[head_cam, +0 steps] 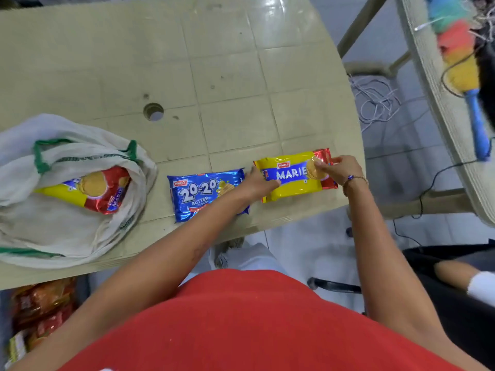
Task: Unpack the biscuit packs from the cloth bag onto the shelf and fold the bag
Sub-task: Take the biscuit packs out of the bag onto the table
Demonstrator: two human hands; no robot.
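Note:
A yellow and red Marie biscuit pack (294, 188) lies on the beige table (227, 76) near its right front edge. My left hand (261, 183) holds its left end and my right hand (337, 170) grips its right end. A blue 20-20 butter cookie pack (198, 194) lies flat just left of it, partly under my left forearm. The white cloth bag (67, 226) with green trim lies open at the table's left front. Another Marie pack (93, 191) shows inside its mouth.
A round hole (153, 111) sits in the table's middle. Snack packets (40, 311) lie below the table at the lower left. A second table edge with a colourful duster (460, 62) is at the right. Cables (375, 103) lie on the floor. A dark chair (442, 290) stands at the lower right.

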